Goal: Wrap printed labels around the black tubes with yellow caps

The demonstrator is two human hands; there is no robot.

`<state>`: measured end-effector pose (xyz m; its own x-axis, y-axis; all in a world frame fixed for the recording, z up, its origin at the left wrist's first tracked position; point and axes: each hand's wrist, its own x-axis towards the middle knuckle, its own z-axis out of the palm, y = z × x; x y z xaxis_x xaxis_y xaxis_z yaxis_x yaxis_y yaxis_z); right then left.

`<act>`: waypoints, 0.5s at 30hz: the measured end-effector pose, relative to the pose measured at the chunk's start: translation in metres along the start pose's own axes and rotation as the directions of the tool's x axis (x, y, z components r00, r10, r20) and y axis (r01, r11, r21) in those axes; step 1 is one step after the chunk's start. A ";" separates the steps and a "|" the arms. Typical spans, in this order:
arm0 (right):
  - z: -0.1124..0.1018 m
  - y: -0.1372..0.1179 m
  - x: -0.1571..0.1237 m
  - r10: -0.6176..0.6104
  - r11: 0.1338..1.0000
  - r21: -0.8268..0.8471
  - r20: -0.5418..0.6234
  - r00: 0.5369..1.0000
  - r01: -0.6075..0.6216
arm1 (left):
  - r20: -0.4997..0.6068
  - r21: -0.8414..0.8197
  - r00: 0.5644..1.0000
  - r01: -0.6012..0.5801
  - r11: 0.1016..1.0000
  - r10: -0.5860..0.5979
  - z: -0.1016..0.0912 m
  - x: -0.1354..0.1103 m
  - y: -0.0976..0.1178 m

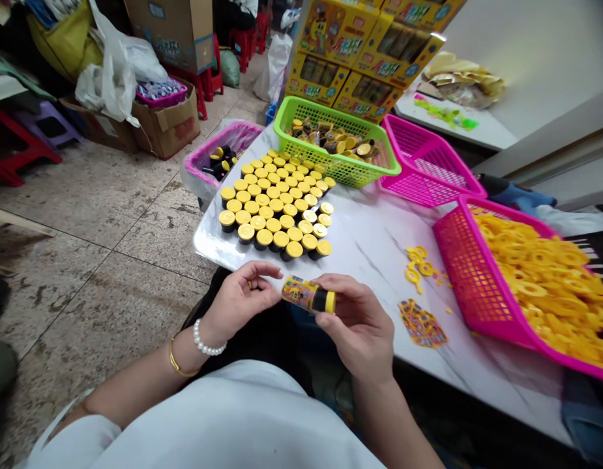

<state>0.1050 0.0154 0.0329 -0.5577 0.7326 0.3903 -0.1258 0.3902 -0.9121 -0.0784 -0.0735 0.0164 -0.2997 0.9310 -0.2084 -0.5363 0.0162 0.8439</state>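
Observation:
A small black bottle (308,295) with a yellow cap and a colourful label lies sideways between my two hands, just off the near edge of the white table (374,241). My left hand (240,296) pinches its bottom end. My right hand (357,322) grips the capped end with thumb and fingers. Behind them, on the table, stand several rows of the same yellow-capped black bottles (276,205), upright and tightly packed. A small stack of colourful stickers (421,324) lies right of my right hand.
A green basket (330,159) of labelled bottles sits at the back. An empty pink basket (426,166) is beside it. A pink basket (460,273) of yellow plastic rings is at right, with loose rings (417,264) nearby. A pink bin (223,146) hangs at the table's left.

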 end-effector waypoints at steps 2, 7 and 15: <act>-0.002 -0.003 0.000 -0.029 0.998 -0.057 0.096 0.995 0.035 | 0.147 0.037 0.989 0.005 0.999 -0.011 -0.003 0.000 0.003; 0.002 -0.007 0.005 -0.083 0.948 -0.281 0.234 0.969 0.149 | 0.293 0.075 0.948 0.104 0.992 -0.121 -0.001 0.004 0.004; 0.003 -0.002 0.005 -0.058 0.899 -0.409 0.244 0.968 0.157 | 0.210 0.184 0.965 0.121 0.975 -0.159 -0.002 0.007 0.000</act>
<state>0.1002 0.0164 0.0358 -0.7328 0.5507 0.3997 0.1353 0.6936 -0.7075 -0.0818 -0.0673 0.0138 -0.0380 0.9720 -0.2318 -0.4142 0.1958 0.8889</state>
